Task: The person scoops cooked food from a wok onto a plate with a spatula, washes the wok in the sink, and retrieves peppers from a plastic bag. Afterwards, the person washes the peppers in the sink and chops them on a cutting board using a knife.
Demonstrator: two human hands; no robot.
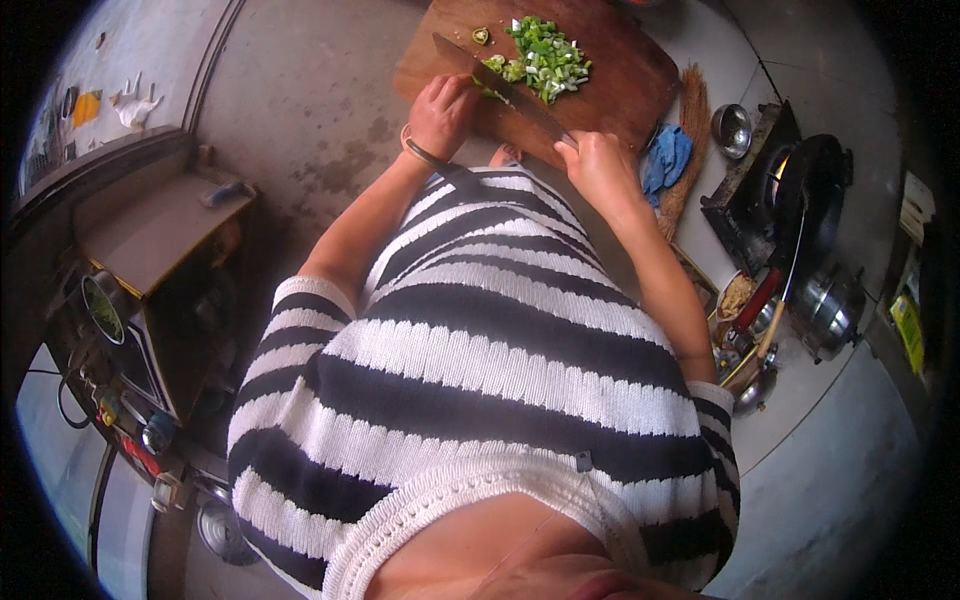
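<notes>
My right hand (604, 169) grips the handle of a kitchen knife (517, 97), whose long blade slants across the wooden cutting board (630, 67). Close to the blade, my left hand (444, 112) rests at the board's near left edge with its fingers bent down; a piece of green pepper (491, 91) shows between its fingertips and the blade. Beyond the knife lie sliced green pepper pieces (510, 69), touching a heap of chopped green onion (551, 60). A single pepper slice (481, 35) sits apart to the left.
Right of the board are a blue cloth (667, 161), a straw brush (688, 142) and a metal bowl (731, 130). A black wok (814, 195) stands on a gas stove (750, 195) with a visible flame. A lidded metal pot (829, 311) is nearer. At left stands a cabinet (157, 225).
</notes>
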